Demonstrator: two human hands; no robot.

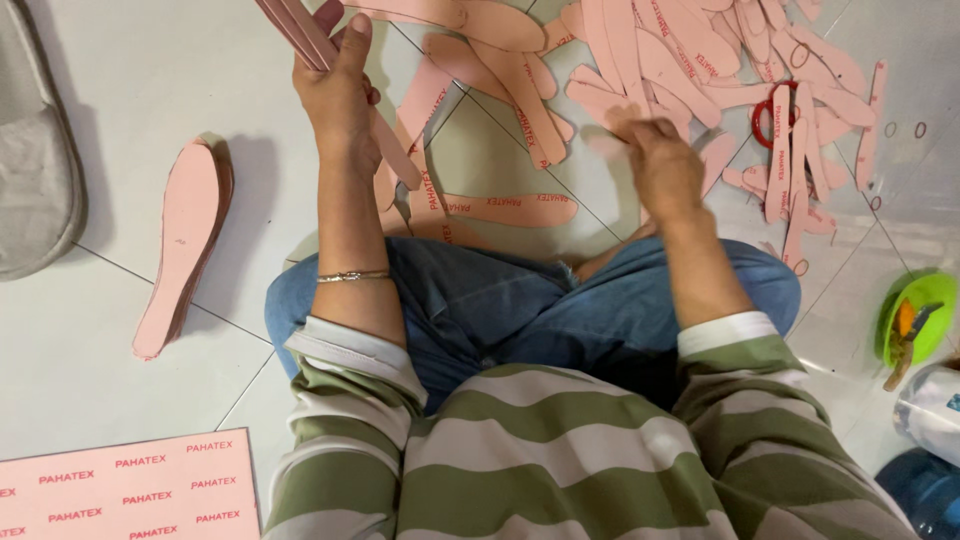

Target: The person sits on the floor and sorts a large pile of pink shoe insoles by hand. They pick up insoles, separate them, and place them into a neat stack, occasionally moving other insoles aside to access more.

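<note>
Left hand (335, 85) grips insoles (300, 30) | right hand (660, 165) at pile (690, 50) edge

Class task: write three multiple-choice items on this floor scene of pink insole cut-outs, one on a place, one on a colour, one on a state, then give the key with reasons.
1. Where does the neat stack of pink insole-shaped cut-outs lie?
A. left of the left arm
B. on the lap
C. in the green bowl

2. What colour are the scissor handles?
A. blue
B. red
C. white

3. What is the left hand doing?
A. resting flat
B. gripping a bundle of pink cut-outs
C. holding scissors

Key: A, the stack sits on the tiles beside the left arm; B, red loops show among the scattered cut-outs; B, the fingers close around the bundle.
</note>
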